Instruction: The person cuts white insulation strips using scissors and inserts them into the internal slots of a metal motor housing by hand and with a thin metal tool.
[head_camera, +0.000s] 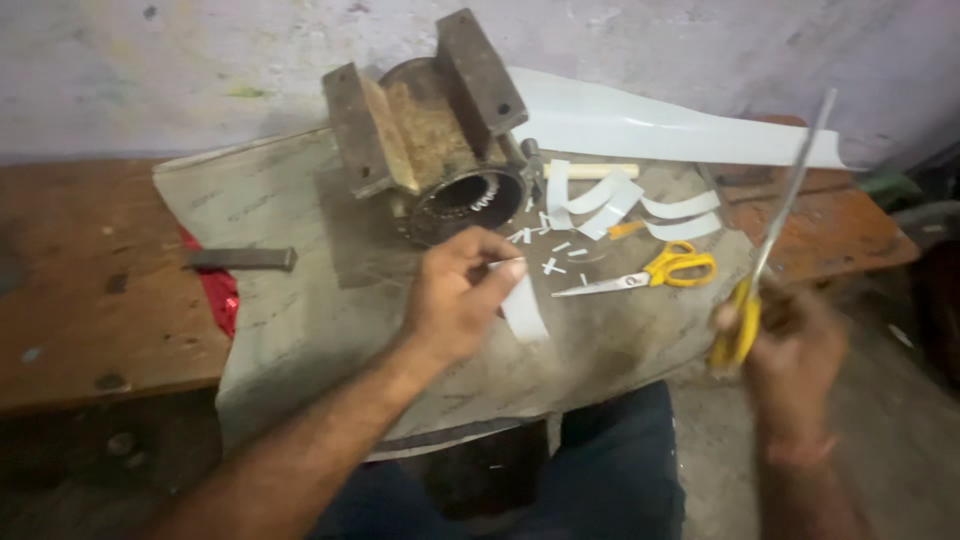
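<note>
Far left on the bench (90, 300): a dark metal bar (240, 259) at the left edge of the grey sheet (300, 310), w/ a bit of red cloth (215, 295) showing under that edge; the sheet covers the bench middle and hangs over the near edge. At the sheet's back, centre-left, a rusty motor housing (435, 130) lies w/ its round opening toward the near edge; winding slots visible inside. Left hand (455, 295) sits just in front of the housing, fingers closed on a white strip (522, 308) – pinched at the top end, rest hanging toward the near edge. Right of that, small white offcuts (550, 250) scattered; longer curled strips (620, 200) behind them, plus a pale stick (600, 171); a large white sheet (660, 125) along the back right. Yellow-handled scissors (645, 275) lie shut on the grey sheet, right of centre. Right hand (795, 345) off the right edge – grips a 2nd pair of scissors (765, 250) by yellow handles, blades up, blurred; can't tell if blades are apart.
</note>
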